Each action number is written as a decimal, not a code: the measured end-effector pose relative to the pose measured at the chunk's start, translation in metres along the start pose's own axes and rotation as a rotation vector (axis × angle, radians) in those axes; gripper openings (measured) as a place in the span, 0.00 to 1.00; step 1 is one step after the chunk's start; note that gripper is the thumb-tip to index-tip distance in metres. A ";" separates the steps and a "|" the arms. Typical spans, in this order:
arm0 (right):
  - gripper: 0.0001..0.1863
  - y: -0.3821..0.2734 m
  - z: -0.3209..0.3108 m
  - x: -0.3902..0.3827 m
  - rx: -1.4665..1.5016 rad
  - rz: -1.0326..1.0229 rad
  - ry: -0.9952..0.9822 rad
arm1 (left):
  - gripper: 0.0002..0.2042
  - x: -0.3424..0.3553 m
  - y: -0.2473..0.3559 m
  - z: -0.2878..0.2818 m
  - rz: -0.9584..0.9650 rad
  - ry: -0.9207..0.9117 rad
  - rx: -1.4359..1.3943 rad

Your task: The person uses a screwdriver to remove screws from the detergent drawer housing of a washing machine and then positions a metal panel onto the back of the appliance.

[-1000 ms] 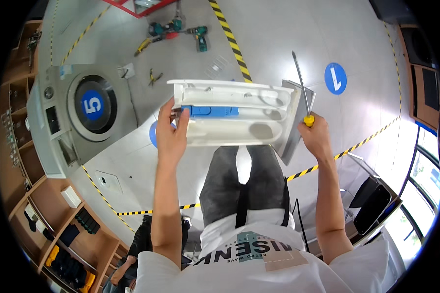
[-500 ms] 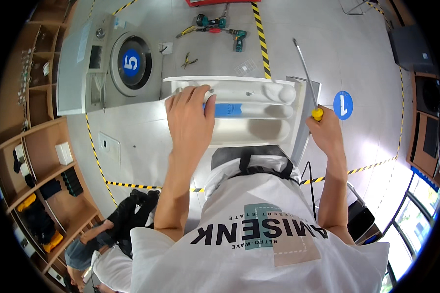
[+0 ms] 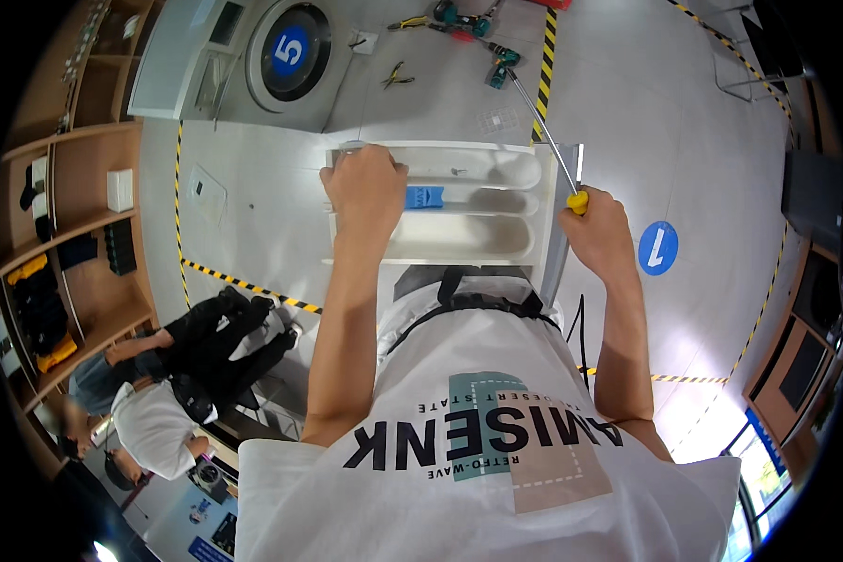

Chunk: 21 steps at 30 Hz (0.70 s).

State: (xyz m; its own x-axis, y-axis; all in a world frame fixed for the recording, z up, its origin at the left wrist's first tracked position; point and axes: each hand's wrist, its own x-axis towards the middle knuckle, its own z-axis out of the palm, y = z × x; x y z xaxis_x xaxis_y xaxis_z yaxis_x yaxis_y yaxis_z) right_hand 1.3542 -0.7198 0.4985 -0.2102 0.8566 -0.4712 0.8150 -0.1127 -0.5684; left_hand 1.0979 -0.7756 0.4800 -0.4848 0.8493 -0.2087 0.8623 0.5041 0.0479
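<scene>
Drawer (image 3: 468, 236) sits at 12 o'clock — left hand (image 3: 365, 187) curls over its 10 o'clock corner, can't really tell what's gripped — right hand (image 3: 598, 229) holds a yellow-handled screwdriver (image 3: 579, 202) pointing to 11.

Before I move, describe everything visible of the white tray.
The white tray looks plastic, with three channels rounded at their right ends. A blue insert lies in the middle one; a grey panel stands at the tray's right end. It faces open side up before the person. The left hand is on its left end; any other support is unclear.
</scene>
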 end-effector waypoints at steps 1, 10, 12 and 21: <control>0.12 0.000 0.000 0.002 -0.011 -0.013 -0.003 | 0.07 0.000 0.002 0.006 -0.029 0.015 0.003; 0.12 -0.001 0.003 0.014 -0.054 -0.058 -0.017 | 0.07 -0.011 -0.007 0.018 -0.138 0.070 -0.196; 0.12 -0.001 0.002 0.015 -0.051 -0.050 -0.011 | 0.07 -0.022 -0.008 0.006 -0.087 0.137 -0.412; 0.13 -0.002 0.000 0.013 -0.061 0.001 -0.019 | 0.09 -0.066 -0.034 0.000 -0.336 -0.379 -2.218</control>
State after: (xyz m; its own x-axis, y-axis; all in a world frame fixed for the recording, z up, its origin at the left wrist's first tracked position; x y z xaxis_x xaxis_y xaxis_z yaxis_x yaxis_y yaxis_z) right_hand 1.3497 -0.7088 0.4934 -0.2189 0.8469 -0.4846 0.8466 -0.0821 -0.5259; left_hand 1.1009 -0.8492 0.4918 -0.2583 0.8008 -0.5403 -0.8059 0.1298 0.5777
